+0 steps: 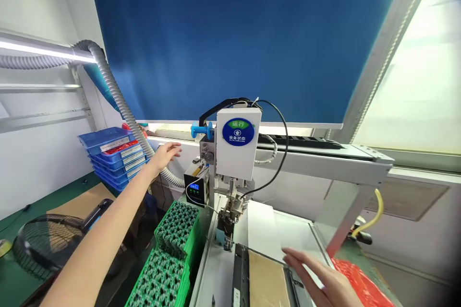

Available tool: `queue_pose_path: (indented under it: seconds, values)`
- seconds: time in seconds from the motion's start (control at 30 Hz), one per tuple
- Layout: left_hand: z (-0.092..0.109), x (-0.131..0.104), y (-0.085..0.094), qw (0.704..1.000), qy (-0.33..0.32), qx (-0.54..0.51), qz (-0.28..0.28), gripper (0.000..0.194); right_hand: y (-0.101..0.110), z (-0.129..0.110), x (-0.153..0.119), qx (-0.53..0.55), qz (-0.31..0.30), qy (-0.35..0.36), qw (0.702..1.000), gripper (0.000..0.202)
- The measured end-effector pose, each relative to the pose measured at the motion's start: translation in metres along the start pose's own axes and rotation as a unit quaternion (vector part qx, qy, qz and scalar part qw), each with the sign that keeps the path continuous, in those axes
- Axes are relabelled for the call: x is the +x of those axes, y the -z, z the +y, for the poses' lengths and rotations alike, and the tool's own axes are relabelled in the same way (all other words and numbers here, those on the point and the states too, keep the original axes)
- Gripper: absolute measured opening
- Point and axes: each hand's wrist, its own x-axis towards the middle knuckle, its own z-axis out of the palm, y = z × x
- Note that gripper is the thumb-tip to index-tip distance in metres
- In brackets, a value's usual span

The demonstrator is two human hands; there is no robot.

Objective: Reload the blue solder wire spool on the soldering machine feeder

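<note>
My left hand (166,157) is stretched forward near the grey flexible hose, left of the white machine head (237,146); its fingers are apart and nothing shows in them. Low on the right, my right hand (320,276) is spread beside the black fixture (240,273) that holds a flat tan panel (268,280). Whether its fingertips touch the fixture's edge is hard to tell. Beneath the machine head hangs a metal tool assembly (230,213), just behind the fixture. A blue spool (201,130) is mounted on the head's left side.
Green trays (189,254) of dark parts stand left of the machine bed. A small black control box (196,187) sits behind them. Farther left are stacked blue trays (115,165) and a black fan (50,244). A red bag (360,283) lies at the right.
</note>
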Motion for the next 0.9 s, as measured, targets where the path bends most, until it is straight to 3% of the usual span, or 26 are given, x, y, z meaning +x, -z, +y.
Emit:
queue_pose_path:
  seconds: [0.1, 0.23, 0.37, 0.5, 0.7, 0.9]
  values:
    - [-0.008, 0.036, -0.018, 1.000, -0.019, 0.012, 0.002, 0.036, 0.010, -0.050, 0.056, -0.072, 0.018, 0.127, 0.989, 0.023]
    - [-0.032, 0.063, -0.039, 0.996, -0.045, 0.070, -0.018, 0.036, 0.025, -0.104, 0.142, -0.205, 0.043, 0.270, 0.940, 0.025]
    - [-0.056, 0.075, -0.047, 0.981, -0.103, 0.153, -0.056, 0.041, 0.023, -0.146, 0.230, -0.334, 0.016, 0.264, 0.905, 0.027]
    - [-0.081, 0.079, -0.060, 0.957, -0.180, 0.213, -0.084, 0.051, 0.000, -0.156, 0.294, -0.440, -0.042, 0.215, 0.871, 0.020]
    - [-0.107, 0.094, -0.092, 0.934, -0.242, 0.248, -0.085, 0.059, -0.026, -0.146, 0.329, -0.558, -0.129, 0.151, 0.805, 0.016]
    - [-0.114, 0.112, -0.113, 0.927, -0.284, 0.238, -0.057, 0.061, -0.035, -0.158, 0.337, -0.582, -0.192, 0.066, 0.787, 0.027]
